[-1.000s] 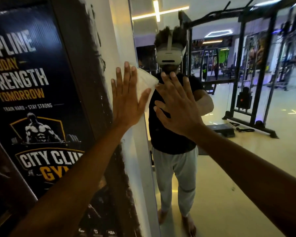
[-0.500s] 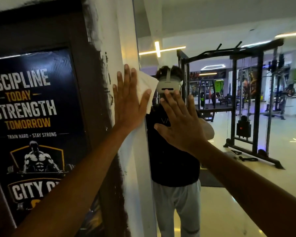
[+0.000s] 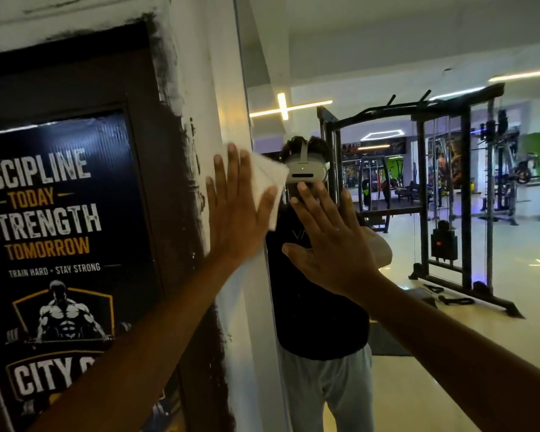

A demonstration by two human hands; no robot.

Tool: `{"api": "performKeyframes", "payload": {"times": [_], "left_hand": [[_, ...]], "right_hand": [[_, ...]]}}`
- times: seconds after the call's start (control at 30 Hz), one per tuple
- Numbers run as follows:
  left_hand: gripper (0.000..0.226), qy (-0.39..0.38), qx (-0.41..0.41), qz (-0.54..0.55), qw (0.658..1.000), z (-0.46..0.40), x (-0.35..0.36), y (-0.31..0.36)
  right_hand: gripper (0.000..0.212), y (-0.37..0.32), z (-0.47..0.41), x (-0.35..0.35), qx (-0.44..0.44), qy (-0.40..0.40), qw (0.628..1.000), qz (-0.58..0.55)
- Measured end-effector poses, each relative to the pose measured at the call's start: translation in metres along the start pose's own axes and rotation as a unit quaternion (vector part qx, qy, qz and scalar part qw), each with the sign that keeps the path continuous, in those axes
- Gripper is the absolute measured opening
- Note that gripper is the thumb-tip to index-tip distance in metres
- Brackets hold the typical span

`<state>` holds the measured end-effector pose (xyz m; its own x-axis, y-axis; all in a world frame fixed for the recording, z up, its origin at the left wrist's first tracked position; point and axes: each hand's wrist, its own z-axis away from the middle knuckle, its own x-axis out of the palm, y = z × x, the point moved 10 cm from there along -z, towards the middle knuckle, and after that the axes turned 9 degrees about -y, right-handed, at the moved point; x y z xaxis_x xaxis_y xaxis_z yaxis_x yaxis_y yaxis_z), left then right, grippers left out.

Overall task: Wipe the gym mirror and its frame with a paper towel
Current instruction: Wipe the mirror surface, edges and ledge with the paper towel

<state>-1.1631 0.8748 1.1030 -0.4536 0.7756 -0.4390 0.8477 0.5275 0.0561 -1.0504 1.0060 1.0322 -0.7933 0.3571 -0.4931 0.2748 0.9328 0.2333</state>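
Left hand [image 3: 236, 210], fingers straight, presses towel [image 3: 268, 182] flat against frame [image 3: 228, 98] (left edge); right hand [image 3: 331, 244] flat, released, on mirror [image 3: 387, 73].

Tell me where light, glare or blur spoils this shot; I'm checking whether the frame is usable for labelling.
Head view: bright ceiling light strips flare in the mirror; the poster and forearms sit in dim light; the paper towel under the left hand is slightly motion-blurred; wide-angle bending tilts the frame; the right hand is sharp.
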Motion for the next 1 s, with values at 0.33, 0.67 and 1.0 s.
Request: {"api": "performKeyframes", "payload": {"times": [0.33,0.67,1.0], "left_hand": [[0.086,0.006,0.002,-0.006,1.000,-0.064,-0.028,-0.005],[0.090,-0.003,0.029,-0.008,1.000,-0.065,-0.027,-0.008],[0.088,0.010,0.025,-0.011,1.000,-0.065,-0.026,-0.006]], "right_hand": [[0.088,-0.001,-0.003,0.000,-0.001,-0.019,1.000,0.015],[0.088,-0.005,-0.004,-0.006,-0.001,-0.017,1.000,0.003],[0.088,0.014,-0.091,-0.066,-0.018,0.031,0.999,-0.024]]}}
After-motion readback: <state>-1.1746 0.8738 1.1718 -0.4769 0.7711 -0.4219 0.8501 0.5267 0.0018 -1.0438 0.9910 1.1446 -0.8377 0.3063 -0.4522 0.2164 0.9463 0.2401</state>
